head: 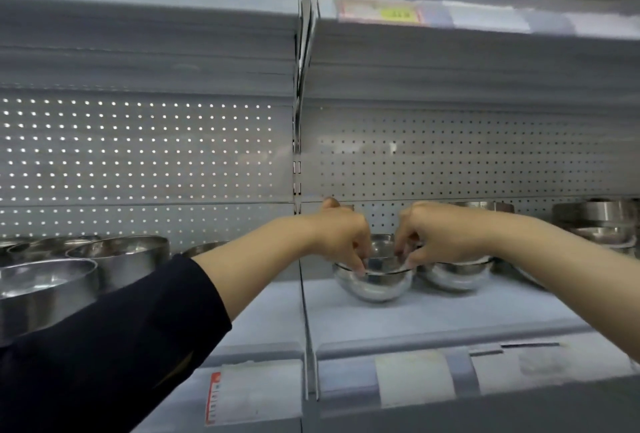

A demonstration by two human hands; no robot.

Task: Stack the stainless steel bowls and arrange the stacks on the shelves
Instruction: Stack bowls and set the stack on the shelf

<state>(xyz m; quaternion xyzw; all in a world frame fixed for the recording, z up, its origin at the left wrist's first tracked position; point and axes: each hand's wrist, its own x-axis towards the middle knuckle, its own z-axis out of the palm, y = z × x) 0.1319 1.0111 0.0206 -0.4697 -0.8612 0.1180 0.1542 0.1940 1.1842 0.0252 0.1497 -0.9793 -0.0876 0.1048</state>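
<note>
Both hands, left hand point(341, 236) and right hand point(440, 235), pinch a steel bowl point(375, 282) on the grey shelf point(415, 314).

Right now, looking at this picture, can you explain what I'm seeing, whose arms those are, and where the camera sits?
The single picture comes from a camera worn on a person's head, looking forward and down at a shop shelf. The arms are that person's own. The left hand and right hand both pinch the rim of a small steel bowl sitting on the shelf. A second small bowl sits right beside it. Larger steel bowls stand at the left, and stacked bowls at the far right.
</note>
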